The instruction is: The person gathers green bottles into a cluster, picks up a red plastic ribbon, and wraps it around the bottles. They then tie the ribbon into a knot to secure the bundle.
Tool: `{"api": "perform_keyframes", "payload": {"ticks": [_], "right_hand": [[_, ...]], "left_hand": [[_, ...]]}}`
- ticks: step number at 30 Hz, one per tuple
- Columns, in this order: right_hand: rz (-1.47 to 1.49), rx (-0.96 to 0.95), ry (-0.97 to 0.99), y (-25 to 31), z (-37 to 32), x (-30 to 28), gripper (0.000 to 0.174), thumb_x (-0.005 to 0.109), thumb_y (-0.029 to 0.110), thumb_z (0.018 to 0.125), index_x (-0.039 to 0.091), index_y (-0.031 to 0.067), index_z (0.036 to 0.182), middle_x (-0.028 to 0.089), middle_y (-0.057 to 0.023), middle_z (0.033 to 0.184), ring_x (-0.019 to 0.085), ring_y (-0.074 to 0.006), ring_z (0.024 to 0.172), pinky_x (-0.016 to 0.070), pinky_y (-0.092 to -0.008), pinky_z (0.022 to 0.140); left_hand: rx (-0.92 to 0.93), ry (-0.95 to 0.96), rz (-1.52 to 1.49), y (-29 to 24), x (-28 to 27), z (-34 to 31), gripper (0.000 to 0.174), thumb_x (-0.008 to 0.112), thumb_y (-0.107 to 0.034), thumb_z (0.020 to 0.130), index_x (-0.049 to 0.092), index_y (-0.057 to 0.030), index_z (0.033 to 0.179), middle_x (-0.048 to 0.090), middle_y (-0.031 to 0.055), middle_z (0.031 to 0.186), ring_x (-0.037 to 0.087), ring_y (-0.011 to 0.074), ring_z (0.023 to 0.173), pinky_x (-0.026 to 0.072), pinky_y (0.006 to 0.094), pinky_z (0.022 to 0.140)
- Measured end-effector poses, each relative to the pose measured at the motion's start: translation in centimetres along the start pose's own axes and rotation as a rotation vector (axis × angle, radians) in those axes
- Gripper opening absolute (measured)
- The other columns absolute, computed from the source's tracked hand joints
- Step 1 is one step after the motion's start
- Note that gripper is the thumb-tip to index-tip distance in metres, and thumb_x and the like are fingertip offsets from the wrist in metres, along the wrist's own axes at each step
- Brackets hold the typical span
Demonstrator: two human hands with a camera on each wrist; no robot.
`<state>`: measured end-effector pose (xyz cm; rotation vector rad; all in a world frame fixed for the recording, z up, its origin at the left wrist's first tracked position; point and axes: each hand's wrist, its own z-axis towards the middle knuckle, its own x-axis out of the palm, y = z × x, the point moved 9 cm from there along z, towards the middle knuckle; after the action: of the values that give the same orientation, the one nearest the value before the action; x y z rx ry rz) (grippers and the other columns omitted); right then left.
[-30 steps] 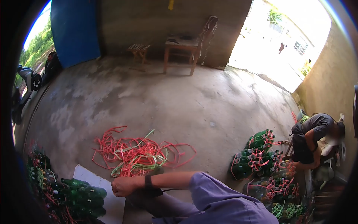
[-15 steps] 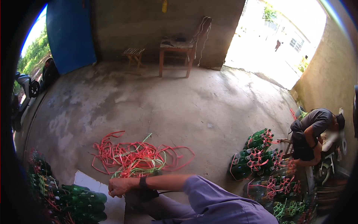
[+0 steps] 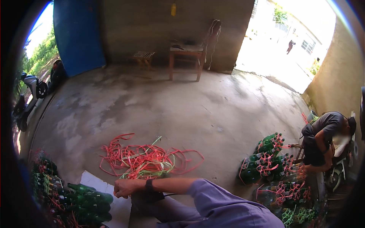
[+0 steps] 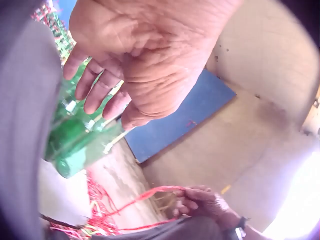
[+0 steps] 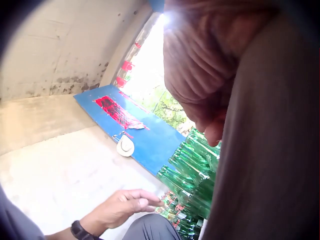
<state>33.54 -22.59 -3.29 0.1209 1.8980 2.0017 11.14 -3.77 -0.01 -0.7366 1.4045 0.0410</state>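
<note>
My left hand [image 4: 145,55] hangs palm-down with its fingers loosely extended, over green bottles [image 4: 72,147] in the left wrist view; the right wrist view shows this hand [image 5: 120,207] holding nothing. Curled fingers of my right hand [image 4: 202,202] grip a red strap [image 4: 150,192] that runs down toward a tangled pile. In the head view the right hand [image 3: 127,188] is at the near edge of the red and green strap pile [image 3: 140,157], beside a white board [image 3: 91,182] and green bottles [image 3: 91,201]. The left hand is not visible there.
Strap-tied bottle bundles [image 3: 262,163] stand on the right, near a bent-over seated person [image 3: 323,133]. More bundles [image 3: 45,178] lie at left. A wooden chair [image 3: 186,49] and slatted stool [image 3: 143,55] stand by the back wall; a blue door [image 3: 78,38] is at left.
The head view shifts slightly between frames. The right hand stays by the pile and white board, with its wrist and fingers turned a little. The person on the right remains bent over.
</note>
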Motion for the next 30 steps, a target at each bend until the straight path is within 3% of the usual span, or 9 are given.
{"api": "perform_keyframes", "payload": {"ticks": [2, 6, 8, 12, 16, 20, 23, 26, 30], "right_hand": [[-0.088, -0.027, 0.022, 0.6, 0.1, 0.6, 0.023, 0.055, 0.015, 0.084, 0.065, -0.0037, 0.075, 0.063, -0.0099, 0.06, 0.063, -0.0178, 0.053, 0.0498, -0.033, 0.052], [-0.263, -0.136, 0.009, 0.8, 0.6, 2.8, 0.024, 0.057, 0.016, 0.082, 0.065, -0.0033, 0.072, 0.062, -0.0109, 0.056, 0.063, -0.0188, 0.052, 0.0478, -0.0344, 0.05], [-0.167, -0.178, 0.071, 2.4, 0.0, 4.3, 0.025, 0.056, 0.016, 0.083, 0.064, -0.0037, 0.071, 0.061, -0.0122, 0.057, 0.064, -0.0203, 0.054, 0.0483, -0.0351, 0.052], [-0.14, -0.243, 0.24, 6.4, -1.2, 6.4, 0.022, 0.053, 0.012, 0.085, 0.063, -0.0045, 0.074, 0.061, -0.0129, 0.059, 0.061, -0.0199, 0.053, 0.0487, -0.0336, 0.053], [0.083, -0.068, 0.224, 6.8, -1.0, 6.6, 0.021, 0.055, 0.009, 0.086, 0.069, -0.0053, 0.093, 0.063, -0.0121, 0.063, 0.063, -0.0162, 0.055, 0.0504, -0.0314, 0.055], [0.004, -0.015, 0.215, 7.9, -0.2, 5.5, 0.021, 0.059, 0.011, 0.085, 0.07, -0.0042, 0.094, 0.066, -0.0132, 0.068, 0.064, -0.0172, 0.058, 0.0515, -0.0303, 0.056], [-0.3, -0.065, 0.167, 7.4, 1.3, 3.8, 0.019, 0.062, 0.014, 0.081, 0.071, -0.001, 0.089, 0.068, -0.0141, 0.072, 0.066, -0.0202, 0.061, 0.0531, -0.0324, 0.06], [-0.565, -0.201, -0.031, 7.2, 1.9, -0.2, 0.017, 0.061, 0.012, 0.079, 0.072, 0.0014, 0.087, 0.069, -0.0146, 0.076, 0.067, -0.027, 0.068, 0.0543, -0.0361, 0.066], [-0.675, -0.106, -0.145, 6.1, 2.7, -4.2, 0.017, 0.06, 0.011, 0.078, 0.071, 0.0014, 0.087, 0.068, -0.0171, 0.079, 0.067, -0.0311, 0.072, 0.0542, -0.038, 0.068]], "left_hand": [[-0.057, 0.058, -0.012, -4.5, -0.9, 0.3, 0.031, 0.06, -0.02, 0.093, 0.064, -0.0007, 0.117, 0.066, 0.0216, 0.114, 0.063, 0.031, 0.105, 0.0462, 0.0364, 0.095], [0.102, 0.179, -0.546, -10.0, 1.0, 1.2, 0.042, 0.062, -0.018, 0.094, 0.054, -0.0077, 0.134, 0.054, 0.0194, 0.136, 0.055, 0.0395, 0.117, 0.0413, 0.0437, 0.102], [0.319, 0.053, -0.722, -11.8, 1.6, 1.8, 0.052, 0.068, -0.023, 0.083, 0.054, 0.0027, 0.126, 0.058, 0.0139, 0.121, 0.055, 0.0247, 0.114, 0.0399, 0.0348, 0.1], [0.304, 0.229, -0.896, -14.7, 3.2, 1.4, 0.058, 0.07, -0.02, 0.081, 0.051, 0.0044, 0.13, 0.057, 0.0163, 0.126, 0.053, 0.0249, 0.118, 0.0403, 0.0376, 0.102], [0.215, 0.289, -0.978, -13.3, 4.7, 1.2, 0.056, 0.071, -0.016, 0.079, 0.051, 0.0054, 0.127, 0.062, 0.0133, 0.117, 0.058, 0.0216, 0.11, 0.0428, 0.0347, 0.099], [0.127, 0.305, -0.975, -11.2, 5.2, 1.0, 0.042, 0.068, -0.014, 0.085, 0.058, 0.0031, 0.122, 0.066, 0.0081, 0.102, 0.061, 0.0132, 0.089, 0.0487, 0.0284, 0.083], [0.001, 0.337, -0.85, -7.1, 5.4, 0.8, 0.031, 0.066, -0.009, 0.087, 0.06, 0.005, 0.114, 0.066, 0.0025, 0.088, 0.056, 0.0052, 0.071, 0.0463, 0.0215, 0.064], [-0.056, 0.223, -0.881, -5.1, 3.2, 0.6, 0.025, 0.066, -0.01, 0.087, 0.064, 0.0045, 0.108, 0.065, -0.0001, 0.079, 0.054, 0.0047, 0.066, 0.0442, 0.0221, 0.06], [-0.058, 0.12, -0.855, -2.7, 0.4, 0.5, 0.02, 0.065, -0.008, 0.088, 0.065, 0.0037, 0.104, 0.062, -0.002, 0.078, 0.051, 0.0029, 0.067, 0.0423, 0.0204, 0.06]]}}
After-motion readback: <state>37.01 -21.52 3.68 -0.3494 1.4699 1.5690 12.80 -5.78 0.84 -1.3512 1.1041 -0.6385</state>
